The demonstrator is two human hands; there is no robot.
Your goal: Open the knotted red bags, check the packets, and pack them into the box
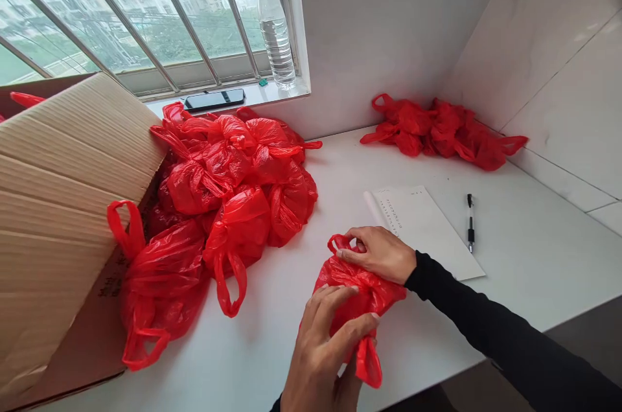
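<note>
A white table [539, 237] spreads across the view, its near edge running diagonally below the right forearm; open surface lies between the large heap and the worked bag, and again to the right of the pen. Behind it on the left is a barred window [179, 30]. A cardboard box [72, 205] fills the left side, with dark print low on its wall, too small and partly covered to read. Against the box sits a large heap of tied red bags [243, 211]; a smaller row of red bags [437, 130] lies at the back, by the wall. One red bag [372, 295] rests near the table's front edge, under both hands. The left hand [321, 341] arches over its near side, thumb and fingertips apart; whether it grips cannot be told. The right hand [379, 253] pinches the far handle between thumb and fingers. Just beyond lies a white paper [427, 230] bearing a line of small characters, illegible here. A clear bottle [275, 30] stands on the sill, near a dark phone [214, 99]. A black-and-clear pen [470, 223] lies right of the paper; a tiny green object [263, 82] sits beside the bottle.
</note>
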